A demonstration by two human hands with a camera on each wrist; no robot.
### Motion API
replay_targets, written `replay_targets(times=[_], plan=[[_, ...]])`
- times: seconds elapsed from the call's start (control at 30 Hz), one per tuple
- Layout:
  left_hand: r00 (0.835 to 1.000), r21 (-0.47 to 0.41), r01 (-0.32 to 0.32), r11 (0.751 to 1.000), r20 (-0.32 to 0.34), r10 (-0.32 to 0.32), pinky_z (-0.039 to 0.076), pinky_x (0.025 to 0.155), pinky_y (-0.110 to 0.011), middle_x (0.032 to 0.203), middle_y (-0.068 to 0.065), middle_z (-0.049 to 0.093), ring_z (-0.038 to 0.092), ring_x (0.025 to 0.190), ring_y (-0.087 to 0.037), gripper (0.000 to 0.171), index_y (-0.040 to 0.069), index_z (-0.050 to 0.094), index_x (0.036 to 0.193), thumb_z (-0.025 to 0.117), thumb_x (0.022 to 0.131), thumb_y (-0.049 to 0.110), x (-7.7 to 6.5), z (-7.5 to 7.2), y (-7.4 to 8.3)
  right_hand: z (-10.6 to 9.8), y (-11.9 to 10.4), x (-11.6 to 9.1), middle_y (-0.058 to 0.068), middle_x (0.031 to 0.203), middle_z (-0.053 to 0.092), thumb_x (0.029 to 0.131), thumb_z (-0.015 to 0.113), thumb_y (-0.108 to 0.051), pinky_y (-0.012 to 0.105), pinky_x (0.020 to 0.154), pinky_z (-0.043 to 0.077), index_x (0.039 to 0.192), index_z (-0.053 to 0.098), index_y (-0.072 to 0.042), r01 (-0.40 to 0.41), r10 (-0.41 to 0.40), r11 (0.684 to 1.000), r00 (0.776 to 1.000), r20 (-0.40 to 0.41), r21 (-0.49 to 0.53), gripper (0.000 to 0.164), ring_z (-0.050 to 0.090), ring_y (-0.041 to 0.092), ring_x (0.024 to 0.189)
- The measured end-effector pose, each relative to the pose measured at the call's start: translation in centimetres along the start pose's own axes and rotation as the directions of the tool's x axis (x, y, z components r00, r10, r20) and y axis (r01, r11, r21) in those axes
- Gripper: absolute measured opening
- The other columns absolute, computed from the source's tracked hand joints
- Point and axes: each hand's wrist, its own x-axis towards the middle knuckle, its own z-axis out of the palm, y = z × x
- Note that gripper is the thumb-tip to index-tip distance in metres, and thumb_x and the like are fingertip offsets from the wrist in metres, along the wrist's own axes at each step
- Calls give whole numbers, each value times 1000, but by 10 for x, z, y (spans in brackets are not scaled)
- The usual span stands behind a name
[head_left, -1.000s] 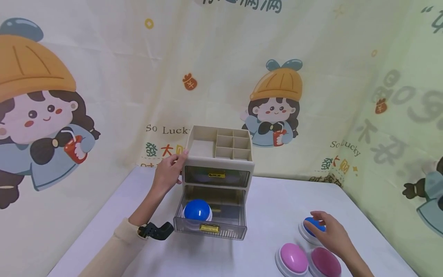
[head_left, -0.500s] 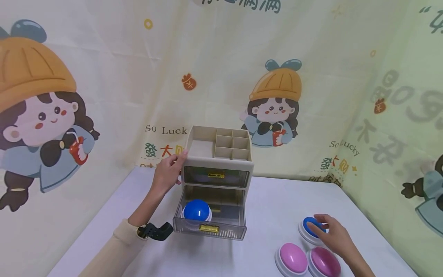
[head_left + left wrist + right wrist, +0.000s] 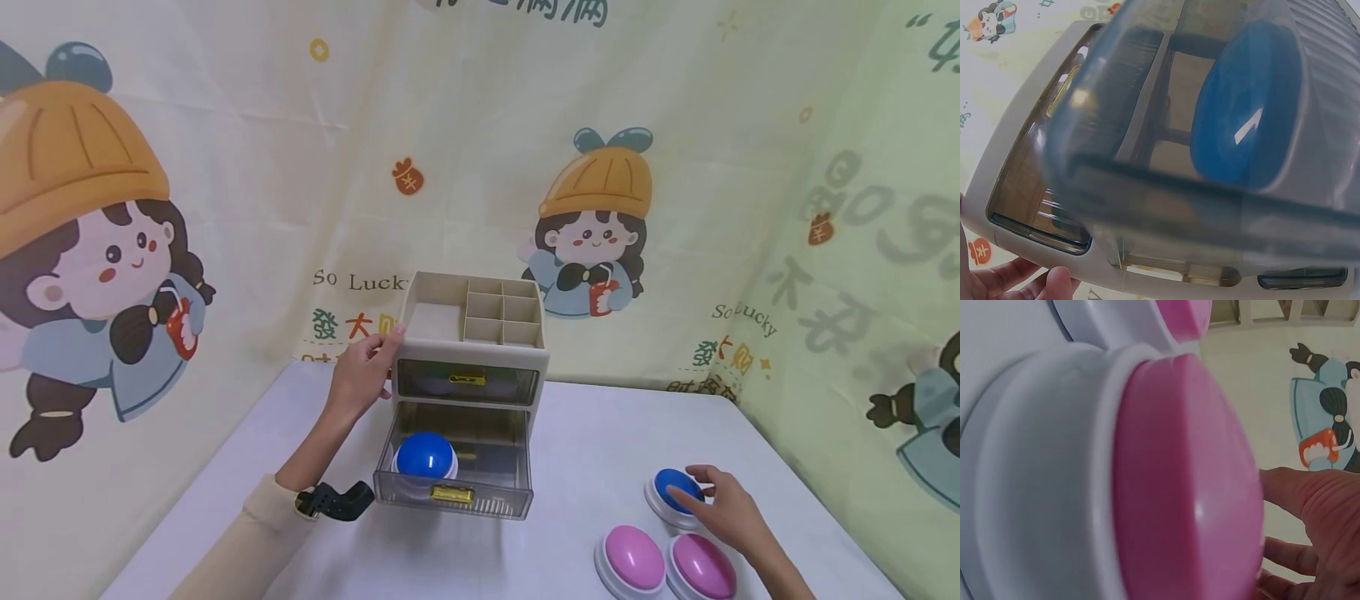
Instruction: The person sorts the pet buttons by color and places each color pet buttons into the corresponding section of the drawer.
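Observation:
In the head view, a small beige drawer cabinet (image 3: 471, 358) stands on the table. Its lower smoky clear drawer (image 3: 498, 498) is pulled out, with a blue dome push button (image 3: 425, 456) lying in its left part. My left hand (image 3: 362, 375) rests against the cabinet's left side, its fingertips (image 3: 1007, 275) at the edge in the left wrist view. At the right, my right hand (image 3: 723, 504) is over a second blue dome button (image 3: 670, 483), fingers spread and bent about its top; contact cannot be told. Two pink dome buttons (image 3: 634, 557) (image 3: 702, 566) sit nearer me.
The cabinet's upper drawer (image 3: 427, 379) is closed, and its top has several open compartments (image 3: 438, 321). A black strap (image 3: 341, 502) circles my left wrist. Printed cloth (image 3: 480, 100) hangs behind and beside the white table (image 3: 585, 450).
My right hand has shifted slightly right and toward me, showing more of the blue button beneath it. The left hand, cabinet and buttons keep their places.

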Motion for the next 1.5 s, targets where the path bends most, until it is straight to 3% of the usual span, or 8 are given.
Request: replay_targets(times=[0.37,0.63,0.9,1.1,1.23,1.33,1.43,1.5], plan=[[1000,4,-5,1000,-8,5,57,56,-28,105,-18,71,68,82,-28,65,7,67,126,48,100,63,1,0,1,8,9,9,38,136,50,80,84,-52,60,94,52,144,42,11,-60,57,998,995,79,35,99,52,52,119],[1000,-1,4,1000,-5,-4,57,56,-27,106,-18,71,67,83,-29,65,7,66,129,48,100,63,0,-1,1,11,11,11,37,137,49,76,85,-56,61,94,52,145,42,9,-63,61,997,996,65,43,103,52,52,120],[1000,-5,1,1000,-7,-1,58,57,-28,107,-18,70,66,83,-29,65,7,67,127,49,100,63,-1,0,-1,11,14,10,35,137,53,77,86,-54,59,94,53,144,44,8,-55,52,997,998,45,55,100,54,48,119],[1000,1,-6,1000,-13,6,58,56,-29,104,-17,71,67,82,-29,65,7,68,125,49,100,64,-1,1,0,8,16,9,38,145,43,83,80,-56,60,99,51,149,36,7,-134,122,976,989,80,170,101,48,52,126],[1000,2,-3,1000,-12,3,58,56,-28,105,-18,71,67,82,-29,65,7,68,125,48,99,64,0,0,0,2,16,10,36,153,35,90,73,-55,39,95,56,153,31,5,-209,178,917,977,120,341,96,49,46,129],[1000,0,0,1000,-8,0,58,57,-28,106,-18,71,67,82,-29,65,6,67,126,49,100,63,0,0,0,-1,17,8,33,155,37,94,70,-50,23,82,54,155,31,4,-216,175,882,975,133,419,90,57,28,120],[1000,-4,3,1000,-5,-3,57,56,-28,107,-19,71,67,83,-29,65,6,67,127,49,100,63,0,1,0,-1,16,6,31,153,41,94,72,-47,23,82,55,155,33,3,-203,162,881,978,131,428,88,59,18,115],[1000,-2,2,1000,-3,-2,57,56,-28,106,-19,71,67,82,-29,65,6,67,126,48,100,63,0,1,1,-1,13,4,32,152,43,94,73,-46,26,84,55,154,34,3,-183,145,894,982,121,408,87,60,22,117]])
